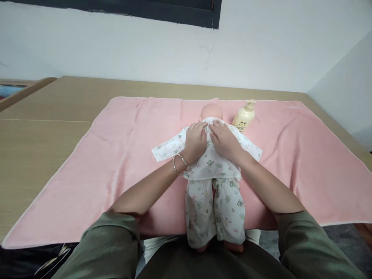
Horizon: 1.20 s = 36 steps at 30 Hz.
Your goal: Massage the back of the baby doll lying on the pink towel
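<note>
A baby doll [210, 166] in a white printed top and trousers lies stretched out on a pink blanket [139, 155], its bare head [212, 111] away from me. No face shows on the doll. My left hand [196, 139] rests on the upper left of the top, palm down, fingers laid over the cloth near the neckline. Beside it, my right hand [225, 139] lies on the upper right part, fingers extended. The two hands almost meet at the middle. Both sleeves spread outward. The doll's feet [234, 247] reach past the near edge, against my body.
A cream pump bottle [244, 115] stands on the blanket, right of the doll's head. Under the blanket is a wooden table [37, 143], with a white wall [130, 50] behind it. A dark frame [174, 11] hangs at the top. Dark items sit below the table's near left edge.
</note>
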Tool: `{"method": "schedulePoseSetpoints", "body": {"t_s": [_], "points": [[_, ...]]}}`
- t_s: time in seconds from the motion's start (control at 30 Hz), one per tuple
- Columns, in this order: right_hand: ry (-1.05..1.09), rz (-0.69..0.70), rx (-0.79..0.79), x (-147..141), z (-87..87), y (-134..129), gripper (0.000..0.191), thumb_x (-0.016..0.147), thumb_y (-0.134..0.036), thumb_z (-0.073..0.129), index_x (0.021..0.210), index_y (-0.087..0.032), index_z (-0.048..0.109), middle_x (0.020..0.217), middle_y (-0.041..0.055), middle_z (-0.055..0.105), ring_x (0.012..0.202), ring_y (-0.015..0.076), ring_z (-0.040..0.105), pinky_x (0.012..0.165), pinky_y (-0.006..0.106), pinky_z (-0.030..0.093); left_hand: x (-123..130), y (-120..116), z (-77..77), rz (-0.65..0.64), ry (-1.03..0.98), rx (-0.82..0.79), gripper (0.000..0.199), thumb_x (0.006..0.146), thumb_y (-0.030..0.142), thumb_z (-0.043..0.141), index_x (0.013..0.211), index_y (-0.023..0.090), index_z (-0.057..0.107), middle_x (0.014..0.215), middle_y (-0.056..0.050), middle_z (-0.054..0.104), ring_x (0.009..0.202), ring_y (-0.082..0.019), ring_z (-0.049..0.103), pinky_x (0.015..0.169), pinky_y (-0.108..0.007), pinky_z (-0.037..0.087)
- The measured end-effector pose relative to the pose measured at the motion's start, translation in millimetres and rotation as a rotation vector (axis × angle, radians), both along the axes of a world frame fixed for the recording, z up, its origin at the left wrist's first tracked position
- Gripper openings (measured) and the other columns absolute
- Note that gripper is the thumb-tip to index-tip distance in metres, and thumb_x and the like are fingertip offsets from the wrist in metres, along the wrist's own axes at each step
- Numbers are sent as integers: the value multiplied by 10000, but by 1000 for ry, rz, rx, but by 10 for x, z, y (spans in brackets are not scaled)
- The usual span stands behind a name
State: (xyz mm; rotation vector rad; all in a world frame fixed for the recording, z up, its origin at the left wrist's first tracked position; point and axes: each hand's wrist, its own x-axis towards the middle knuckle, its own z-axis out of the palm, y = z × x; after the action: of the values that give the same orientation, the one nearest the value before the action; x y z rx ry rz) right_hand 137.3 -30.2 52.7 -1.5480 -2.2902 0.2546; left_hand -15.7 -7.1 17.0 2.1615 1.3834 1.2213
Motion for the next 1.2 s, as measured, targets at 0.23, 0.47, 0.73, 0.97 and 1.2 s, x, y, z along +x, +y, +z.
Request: {"method": "schedulePoseSetpoints", "body": {"t_s": [0.23,0.47,0.73,0.97,1.2], "points": [[-21,-283,-27,82,-89,76,625,1070,-369,355,1519,39,506,1614,305,493,1551,419,432,1290,615,312,4,68,-5,36,149,-33,389,973,291,477,1277,105,634,1397,-238,649,1352,-377,577,1198,-596,438],[-82,-245,17,-54,-36,-135,568,1060,-305,343,1486,10,548,1550,292,572,1492,394,512,1270,581,360,-92,110,68,-118,294,-53,381,1006,313,388,1180,100,651,1230,-258,698,1264,-405,621,1166,-621,450],[-101,-234,-111,41,112,22,604,1061,-297,343,1525,62,484,1638,283,475,1557,399,423,1297,541,324,3,-131,48,-117,296,32,413,1020,268,373,1240,46,643,1394,-310,631,1442,-439,513,1249,-683,332],[-110,-248,-34,-130,70,-172,572,1053,-227,335,1527,45,502,1615,268,513,1543,376,455,1310,538,308,-52,-14,127,-70,486,-30,305,996,166,385,1044,111,682,1283,-256,683,1309,-391,600,1162,-620,447],[-47,-221,-128,88,99,107,545,1070,-289,341,1487,3,536,1644,246,484,1544,381,438,1295,544,320,50,-281,156,-17,601,65,379,1039,200,366,1252,77,655,1395,-243,651,1410,-393,539,1194,-624,412]]}}
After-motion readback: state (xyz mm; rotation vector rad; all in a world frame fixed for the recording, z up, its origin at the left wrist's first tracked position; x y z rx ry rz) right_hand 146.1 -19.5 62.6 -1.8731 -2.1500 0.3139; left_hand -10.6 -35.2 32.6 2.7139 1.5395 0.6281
